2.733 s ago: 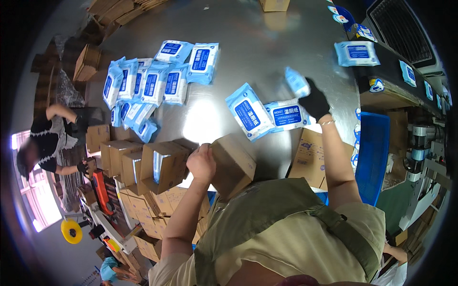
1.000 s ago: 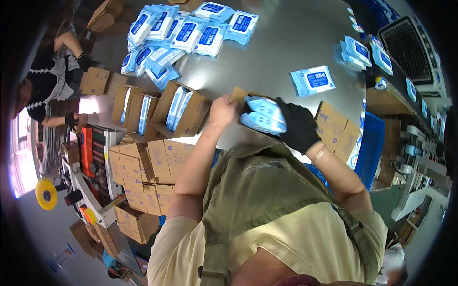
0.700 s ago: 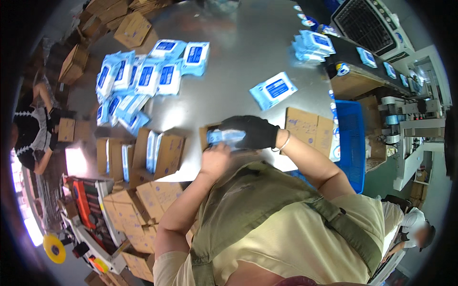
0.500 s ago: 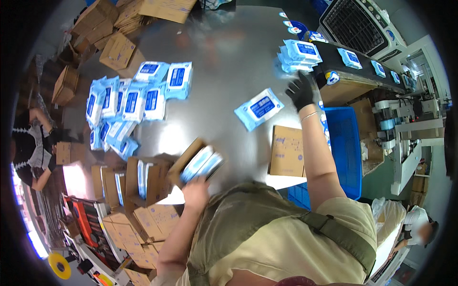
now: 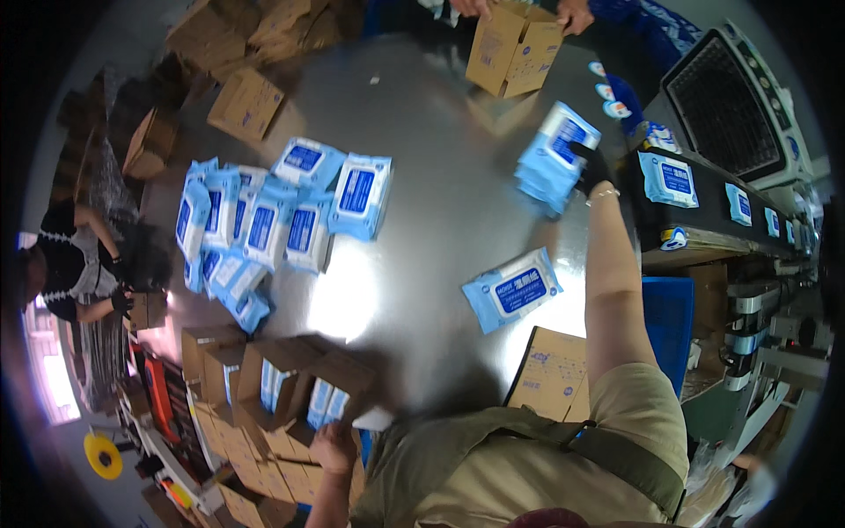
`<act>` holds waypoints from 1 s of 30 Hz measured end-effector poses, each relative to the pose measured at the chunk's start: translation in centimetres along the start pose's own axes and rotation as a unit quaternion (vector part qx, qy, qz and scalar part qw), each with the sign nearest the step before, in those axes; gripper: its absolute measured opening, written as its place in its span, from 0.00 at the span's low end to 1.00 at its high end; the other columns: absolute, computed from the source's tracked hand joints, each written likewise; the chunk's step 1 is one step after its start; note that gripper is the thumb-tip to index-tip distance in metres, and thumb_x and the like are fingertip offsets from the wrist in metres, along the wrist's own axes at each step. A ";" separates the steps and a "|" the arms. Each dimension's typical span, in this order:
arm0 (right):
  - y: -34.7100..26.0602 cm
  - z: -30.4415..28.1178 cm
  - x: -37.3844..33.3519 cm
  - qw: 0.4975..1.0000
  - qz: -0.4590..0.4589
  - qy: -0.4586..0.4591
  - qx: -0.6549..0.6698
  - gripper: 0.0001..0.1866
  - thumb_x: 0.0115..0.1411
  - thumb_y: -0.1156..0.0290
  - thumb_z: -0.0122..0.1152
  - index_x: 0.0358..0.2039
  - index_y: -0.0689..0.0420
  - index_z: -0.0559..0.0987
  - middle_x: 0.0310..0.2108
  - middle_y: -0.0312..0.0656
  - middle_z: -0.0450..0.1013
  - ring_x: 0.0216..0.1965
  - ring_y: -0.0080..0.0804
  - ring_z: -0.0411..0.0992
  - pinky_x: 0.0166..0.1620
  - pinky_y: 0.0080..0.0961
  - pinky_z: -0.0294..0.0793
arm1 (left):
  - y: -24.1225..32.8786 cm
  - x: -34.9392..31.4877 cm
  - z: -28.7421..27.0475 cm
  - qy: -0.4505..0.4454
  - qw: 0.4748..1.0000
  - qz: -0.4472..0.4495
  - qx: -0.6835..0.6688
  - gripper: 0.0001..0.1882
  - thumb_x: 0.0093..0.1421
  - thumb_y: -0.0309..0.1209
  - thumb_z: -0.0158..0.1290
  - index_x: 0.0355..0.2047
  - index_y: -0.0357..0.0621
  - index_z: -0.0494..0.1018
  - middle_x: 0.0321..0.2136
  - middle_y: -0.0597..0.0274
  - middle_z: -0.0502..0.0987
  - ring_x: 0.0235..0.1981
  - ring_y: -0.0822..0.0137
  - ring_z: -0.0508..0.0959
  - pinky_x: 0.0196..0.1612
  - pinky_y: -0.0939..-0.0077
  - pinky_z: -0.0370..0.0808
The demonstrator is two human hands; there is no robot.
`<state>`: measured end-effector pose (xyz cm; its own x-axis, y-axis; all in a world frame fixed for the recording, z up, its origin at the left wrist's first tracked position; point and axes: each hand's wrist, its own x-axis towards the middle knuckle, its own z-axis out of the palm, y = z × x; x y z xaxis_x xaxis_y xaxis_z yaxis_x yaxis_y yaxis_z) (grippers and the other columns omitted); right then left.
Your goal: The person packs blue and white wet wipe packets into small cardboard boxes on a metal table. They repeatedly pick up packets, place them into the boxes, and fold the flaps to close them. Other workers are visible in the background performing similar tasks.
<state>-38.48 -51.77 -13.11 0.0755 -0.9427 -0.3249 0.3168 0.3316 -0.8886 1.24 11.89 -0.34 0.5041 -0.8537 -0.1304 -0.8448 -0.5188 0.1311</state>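
Two hands work apart: your gloved right hand [image 5: 591, 167] reaches far out and clamps around a stack of blue wipe packs [image 5: 553, 158] at the worktop's [image 5: 440, 220] far edge; your bare left hand [image 5: 334, 447] rests on an open carton [image 5: 339, 387] close by, seemingly steadying it. One loose pack [image 5: 512, 289] lies between them.

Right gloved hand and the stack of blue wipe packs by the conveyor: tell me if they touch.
Touching. The head view shows the black-gloved right hand clamped on the edge of the stack of blue wipe packs, its fingers overlapping the packs.
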 end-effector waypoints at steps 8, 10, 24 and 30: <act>13.5 32.7 -10.3 0.940 -0.052 -0.134 -0.310 0.46 0.31 0.59 0.74 0.53 0.59 0.66 0.52 0.53 0.65 0.54 0.44 0.63 0.58 0.32 0.61 | 0.9 1.5 -0.4 -0.011 0.998 -0.060 0.025 0.03 0.49 0.32 0.51 0.24 0.49 0.72 0.25 0.60 0.75 0.28 0.54 0.76 0.28 0.59 0.72; 13.4 36.1 -13.0 0.931 -0.026 -0.086 -0.354 0.53 0.32 0.55 0.73 0.58 0.60 0.60 0.56 0.54 0.61 0.58 0.46 0.60 0.60 0.32 0.59 | 0.2 1.6 -0.3 -0.006 0.994 -0.103 0.021 0.04 0.50 0.34 0.51 0.24 0.49 0.72 0.26 0.59 0.76 0.29 0.54 0.76 0.29 0.57 0.72; 8.8 -1.5 -31.6 0.796 -0.248 0.220 -0.507 0.32 0.45 0.71 0.67 0.52 0.60 0.69 0.51 0.48 0.67 0.52 0.41 0.66 0.54 0.32 0.64 | -22.5 15.1 -5.5 0.072 0.966 -0.243 0.057 0.17 0.46 0.42 0.57 0.31 0.43 0.77 0.28 0.47 0.77 0.33 0.48 0.78 0.36 0.56 0.74; 10.1 -19.3 -40.5 0.689 0.045 0.230 -0.685 0.34 0.51 0.38 0.50 0.35 0.61 0.78 0.38 0.57 0.73 0.42 0.53 0.71 0.46 0.42 0.69 | -10.1 20.7 -3.7 0.255 0.959 -0.064 0.108 0.23 0.50 0.43 0.57 0.41 0.41 0.69 0.32 0.53 0.74 0.34 0.54 0.76 0.36 0.61 0.73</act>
<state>-56.54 -9.53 -15.18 -0.3706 -0.9100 -0.1861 -0.8848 0.4068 -0.2272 20.88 -0.68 -0.77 0.5812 -0.7234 0.3727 -0.7602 -0.6461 -0.0687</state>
